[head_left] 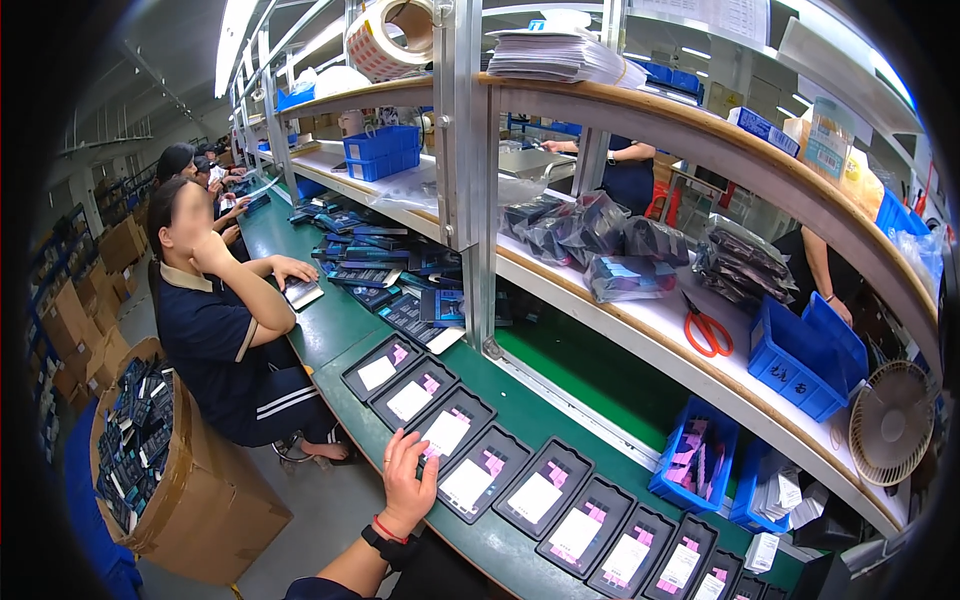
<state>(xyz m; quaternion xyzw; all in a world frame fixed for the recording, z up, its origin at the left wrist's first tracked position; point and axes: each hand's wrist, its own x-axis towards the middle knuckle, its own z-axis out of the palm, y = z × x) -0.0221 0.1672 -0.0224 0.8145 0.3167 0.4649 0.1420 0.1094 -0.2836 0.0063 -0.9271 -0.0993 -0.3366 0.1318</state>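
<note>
Green bench, left hand flat, open on black tray; right hand apparently unseen.

A green surface is curving away along the line. A row of dark trays is lying flat on it, edge to edge, each carrying a white card with a pink label. The left hand is resting on one tray near the front edge. Farther back, dark packets are piling loosely on the surface (some overlapping). Blue bins are sitting at its rear edge.
</note>
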